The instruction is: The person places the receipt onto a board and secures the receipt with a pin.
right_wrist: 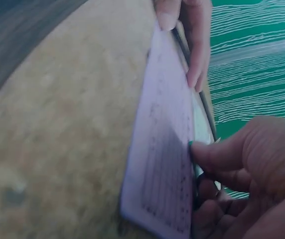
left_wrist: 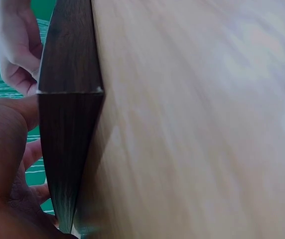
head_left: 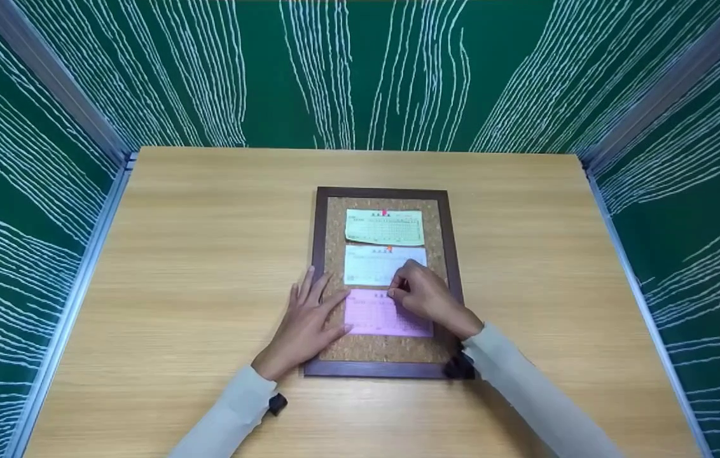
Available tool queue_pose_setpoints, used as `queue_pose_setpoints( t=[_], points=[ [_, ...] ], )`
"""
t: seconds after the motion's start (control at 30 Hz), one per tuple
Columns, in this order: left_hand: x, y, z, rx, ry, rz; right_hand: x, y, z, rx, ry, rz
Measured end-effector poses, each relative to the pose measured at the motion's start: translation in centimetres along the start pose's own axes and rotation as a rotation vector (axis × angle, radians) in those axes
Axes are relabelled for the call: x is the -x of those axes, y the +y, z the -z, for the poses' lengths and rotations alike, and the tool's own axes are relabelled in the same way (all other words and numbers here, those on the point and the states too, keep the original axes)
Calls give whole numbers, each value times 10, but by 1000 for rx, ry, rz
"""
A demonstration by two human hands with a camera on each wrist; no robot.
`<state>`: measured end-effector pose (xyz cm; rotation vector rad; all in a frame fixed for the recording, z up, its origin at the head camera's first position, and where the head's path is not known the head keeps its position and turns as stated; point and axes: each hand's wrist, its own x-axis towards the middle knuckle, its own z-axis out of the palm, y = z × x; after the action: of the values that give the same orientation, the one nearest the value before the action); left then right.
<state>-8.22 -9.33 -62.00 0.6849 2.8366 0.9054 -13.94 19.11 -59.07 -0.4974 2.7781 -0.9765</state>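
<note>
A framed cork board lies flat on the table, with three printed slips one above another. The lowest is a pink slip; above it are a white slip and a green slip. My right hand pinches a small green push pin at the top edge of the pink slip; the fingers mostly hide it. My left hand lies across the board's left frame, fingers spread. Its thumb and index finger touch the pink slip's left edge.
A red pin sits at the green slip's top and an orange pin at the white slip's top. The board lies on a wooden table, bounded by green walls with white wavy lines.
</note>
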Motion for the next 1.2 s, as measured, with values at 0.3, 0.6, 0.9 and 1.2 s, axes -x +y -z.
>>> queue_pose_setpoints(
  t=[0.3,0.6,0.9,1.2],
  points=[
    [1,0,0,18,10,-17,7,9,-4,1,29,117],
    [3,-2,-1,26,-2,-2,13,14,-4,-1,61,215],
    [1,-1,2,29,-18,0,11,16,-4,-11,63,221],
    [1,-2,0,32,-27,15,8,16,-3,-80,37,146]
  ],
)
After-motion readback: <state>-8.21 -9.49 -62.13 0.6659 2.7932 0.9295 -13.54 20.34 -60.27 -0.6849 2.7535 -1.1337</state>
